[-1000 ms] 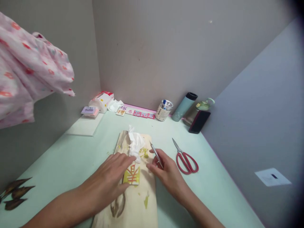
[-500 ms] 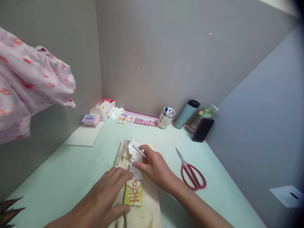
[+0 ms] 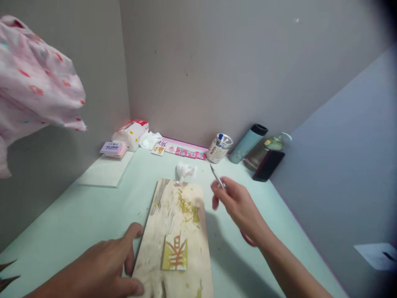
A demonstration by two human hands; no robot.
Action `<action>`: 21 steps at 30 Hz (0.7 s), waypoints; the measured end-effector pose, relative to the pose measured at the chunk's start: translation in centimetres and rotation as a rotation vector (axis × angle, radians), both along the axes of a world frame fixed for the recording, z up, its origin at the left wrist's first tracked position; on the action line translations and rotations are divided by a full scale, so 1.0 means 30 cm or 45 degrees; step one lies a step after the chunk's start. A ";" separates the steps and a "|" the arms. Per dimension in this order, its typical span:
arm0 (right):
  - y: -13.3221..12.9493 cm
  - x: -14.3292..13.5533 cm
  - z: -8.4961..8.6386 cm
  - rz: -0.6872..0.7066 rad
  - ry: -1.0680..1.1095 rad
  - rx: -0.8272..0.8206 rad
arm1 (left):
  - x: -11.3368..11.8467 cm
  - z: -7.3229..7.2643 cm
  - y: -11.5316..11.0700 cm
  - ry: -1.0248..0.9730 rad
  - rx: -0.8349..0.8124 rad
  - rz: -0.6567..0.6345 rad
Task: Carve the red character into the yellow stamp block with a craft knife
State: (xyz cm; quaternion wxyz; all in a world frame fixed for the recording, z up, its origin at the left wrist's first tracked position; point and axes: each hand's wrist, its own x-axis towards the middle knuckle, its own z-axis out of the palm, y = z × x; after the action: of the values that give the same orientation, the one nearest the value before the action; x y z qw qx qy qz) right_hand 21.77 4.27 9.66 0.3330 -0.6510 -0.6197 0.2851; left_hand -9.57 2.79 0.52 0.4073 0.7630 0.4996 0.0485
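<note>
A wooden board [image 3: 192, 248] lies on the pale green table, with yellow-green shavings [image 3: 187, 207] scattered over its upper part. On the board rests a small yellow-green square block [image 3: 175, 253] bearing an orange carved character. My left hand [image 3: 108, 263] is at the board's left edge, fingers apart, holding nothing. My right hand [image 3: 235, 200] is raised to the right of the board, fingers closed around a slim metal carving knife [image 3: 217, 177] whose tip points up and left. A crumpled white tissue [image 3: 185, 171] sits just beyond the board's far end.
Red-handled scissors [image 3: 248, 239] lie mostly hidden under my right forearm. Along the back stand a tissue pack [image 3: 132, 133], a row of carved blocks [image 3: 186, 152], a jar [image 3: 218, 149], a blue bottle [image 3: 248, 143], a green-lidded bottle [image 3: 273, 143] and a phone [image 3: 268, 165]. Pink cloth [image 3: 40, 82] hangs left.
The tissue has gone from the board to beyond its far end, uncovering the shavings. My right hand has moved right with the knife. My left hand has drawn back left, off the block.
</note>
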 end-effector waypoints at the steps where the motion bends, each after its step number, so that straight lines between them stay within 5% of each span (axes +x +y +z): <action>1: -0.064 0.008 -0.017 0.019 -0.016 -0.049 | 0.001 -0.008 -0.003 -0.019 -0.024 -0.019; 7: -0.328 -0.027 -0.131 0.139 0.013 -0.481 | 0.020 0.004 0.001 -0.079 -0.104 0.002; 14: -0.257 -0.051 -0.152 0.105 0.058 -0.387 | 0.034 0.003 0.062 -0.153 -0.115 0.068; 21: -0.238 -0.004 -0.161 0.010 0.152 -0.270 | 0.027 -0.009 0.087 -0.033 0.310 0.117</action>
State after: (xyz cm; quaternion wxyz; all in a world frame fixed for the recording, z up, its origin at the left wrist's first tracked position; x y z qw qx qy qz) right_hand 21.65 -2.88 4.83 0.2976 -0.6621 -0.5676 0.3885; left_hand -8.75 5.42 0.25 0.3153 0.7825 0.5191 0.1374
